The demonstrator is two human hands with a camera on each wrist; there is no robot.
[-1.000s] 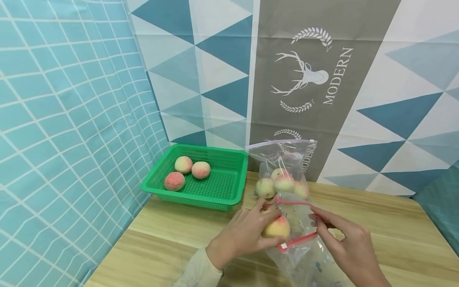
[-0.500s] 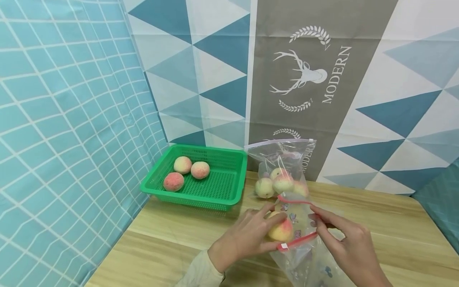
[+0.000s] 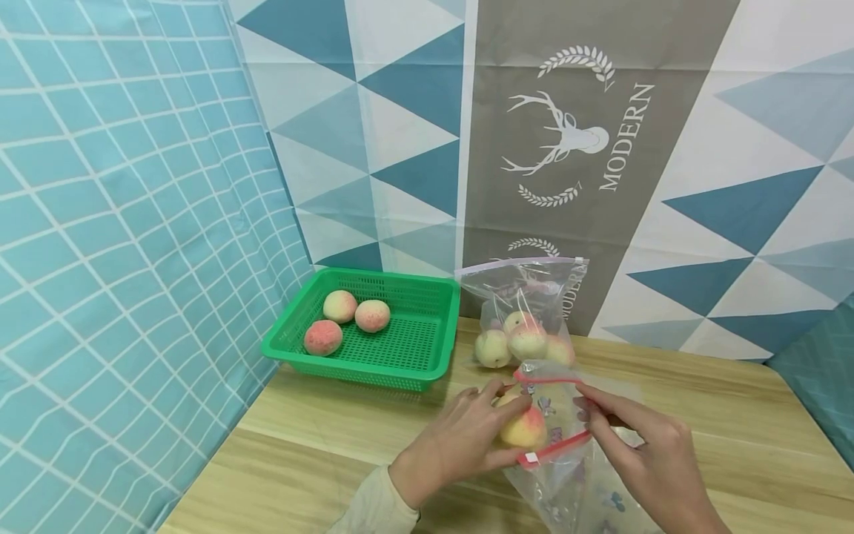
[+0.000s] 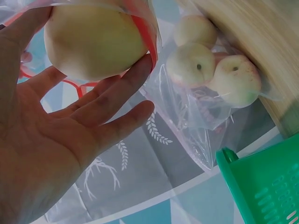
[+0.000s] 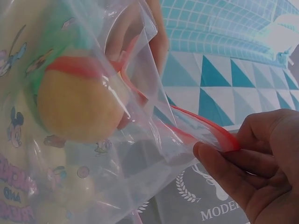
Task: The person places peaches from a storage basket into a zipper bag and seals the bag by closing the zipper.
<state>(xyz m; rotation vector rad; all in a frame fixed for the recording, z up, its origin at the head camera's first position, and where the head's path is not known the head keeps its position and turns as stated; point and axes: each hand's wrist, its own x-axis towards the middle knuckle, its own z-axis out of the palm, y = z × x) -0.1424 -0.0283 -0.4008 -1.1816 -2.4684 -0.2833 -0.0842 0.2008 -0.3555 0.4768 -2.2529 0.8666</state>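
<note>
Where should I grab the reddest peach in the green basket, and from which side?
Probably from straight above, around the widest part of the reddest peach: it is round, its top lies uncovered, and the walls of the green basket would hinder a low approach.

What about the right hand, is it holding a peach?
No, the right hand pinches the red edge of the clear bag.

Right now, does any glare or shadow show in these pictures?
Head view: white glints on the purple-edged bag; left wrist view: the left hand looks dim, shaded; right wrist view: a washed-out patch at upper right, bright streaks on the red-edged bag.
</note>
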